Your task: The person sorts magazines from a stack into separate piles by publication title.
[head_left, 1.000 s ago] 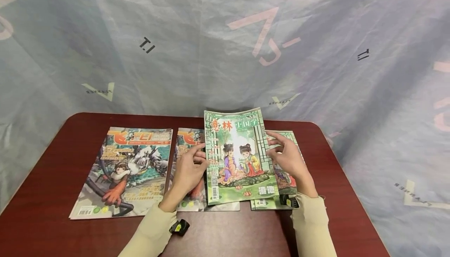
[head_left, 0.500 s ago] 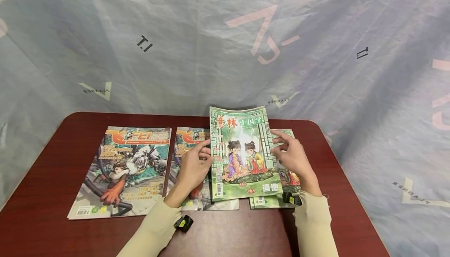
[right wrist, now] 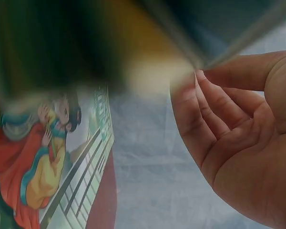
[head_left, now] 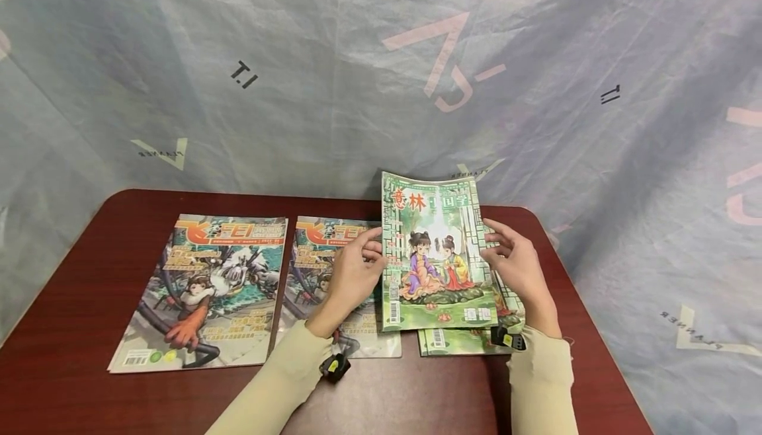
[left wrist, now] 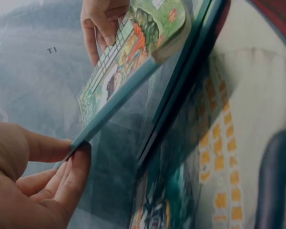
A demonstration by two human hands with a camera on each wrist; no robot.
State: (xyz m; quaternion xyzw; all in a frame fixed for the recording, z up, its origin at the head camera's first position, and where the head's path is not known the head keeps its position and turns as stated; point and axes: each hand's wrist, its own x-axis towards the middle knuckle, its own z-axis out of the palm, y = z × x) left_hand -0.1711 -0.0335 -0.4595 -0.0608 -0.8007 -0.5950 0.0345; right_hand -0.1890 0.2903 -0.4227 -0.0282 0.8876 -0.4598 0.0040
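Between both hands a green magazine (head_left: 443, 256) with two cartoon figures on its cover is held up off the table, slightly tilted. My left hand (head_left: 357, 270) pinches its left edge; in the left wrist view the thumb and fingers (left wrist: 78, 167) close on the spine. The right hand (head_left: 518, 263) pinches the opposite edge, seen also in the right wrist view, where the magazine's near part is blurred. Partly hidden underneath lies a similar green magazine (head_left: 440, 342) on the table. Left of it, partly covered by the left hand, is a magazine with an orange title (head_left: 297, 276).
Another orange-titled magazine (head_left: 208, 289) lies farther left, seemingly on top of at least one more. All rest on a dark red table (head_left: 65, 303). A grey printed cloth (head_left: 309, 91) hangs behind the table's back edge.
Both hands have carried the green magazine to the right, from over the middle orange-titled magazine to mostly above the green one on the table. The magazines on the table stay put.
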